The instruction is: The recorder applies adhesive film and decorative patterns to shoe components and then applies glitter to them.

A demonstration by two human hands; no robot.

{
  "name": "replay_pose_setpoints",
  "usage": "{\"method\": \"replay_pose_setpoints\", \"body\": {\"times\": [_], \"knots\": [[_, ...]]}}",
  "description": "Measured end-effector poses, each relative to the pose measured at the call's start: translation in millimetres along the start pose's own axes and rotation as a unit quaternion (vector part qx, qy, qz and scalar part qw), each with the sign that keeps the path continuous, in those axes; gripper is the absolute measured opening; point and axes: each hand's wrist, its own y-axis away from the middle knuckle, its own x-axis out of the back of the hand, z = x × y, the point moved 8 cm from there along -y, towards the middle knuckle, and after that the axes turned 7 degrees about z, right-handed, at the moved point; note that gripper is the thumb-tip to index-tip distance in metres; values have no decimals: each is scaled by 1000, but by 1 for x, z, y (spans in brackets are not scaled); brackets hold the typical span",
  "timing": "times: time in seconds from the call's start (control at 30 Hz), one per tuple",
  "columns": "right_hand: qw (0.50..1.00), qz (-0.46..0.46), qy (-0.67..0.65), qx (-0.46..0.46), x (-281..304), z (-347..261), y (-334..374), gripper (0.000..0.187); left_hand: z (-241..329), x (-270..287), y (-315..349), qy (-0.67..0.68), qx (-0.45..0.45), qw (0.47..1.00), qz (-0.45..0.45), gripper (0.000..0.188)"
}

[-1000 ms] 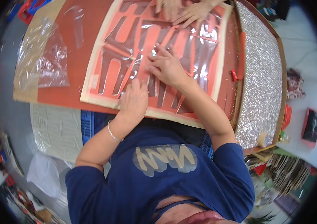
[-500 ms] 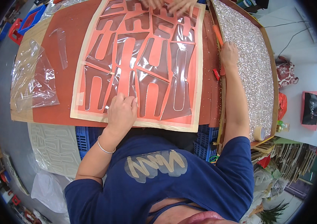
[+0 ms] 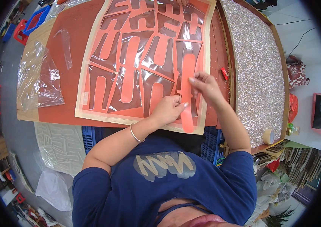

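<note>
My right hand (image 3: 207, 87) pinches the right edge of a long coral strip (image 3: 187, 69) with rounded ends. The strip lies over the right part of a cream-edged coral template board (image 3: 132, 51), its lower end reaching the board's near border. My left hand (image 3: 169, 109) is closed at the strip's left edge, lower down, its thumb on the strip. Shiny clear plastic pieces (image 3: 156, 92) with slots sit in the board's shapes, coral showing through. What lies directly under the strip is partly hidden.
Right of the board stands a shallow tray (image 3: 257, 68) of silvery glitter, a tape roll (image 3: 268, 136) at its near corner. A small red object (image 3: 224, 73) lies beside it. Loose clear film (image 3: 41, 81) is at the left. Another person's hand (image 3: 182, 2) shows at the far edge.
My right hand has come left from the glitter tray's edge, bringing the coral strip over the board. My left hand has moved right to the strip. The other person's hands have mostly drawn away.
</note>
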Motion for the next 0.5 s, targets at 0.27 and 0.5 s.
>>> {"method": "replay_pose_setpoints", "body": {"times": [0.27,0.5], "knots": [[997,48,57,28,44,-20,-70,18,-9,-9,-5,-17,109,993,-35,26],[966,136,209,63,54,-35,-111,21,-2,-6,-29,-47,122,991,-2,29]]}}
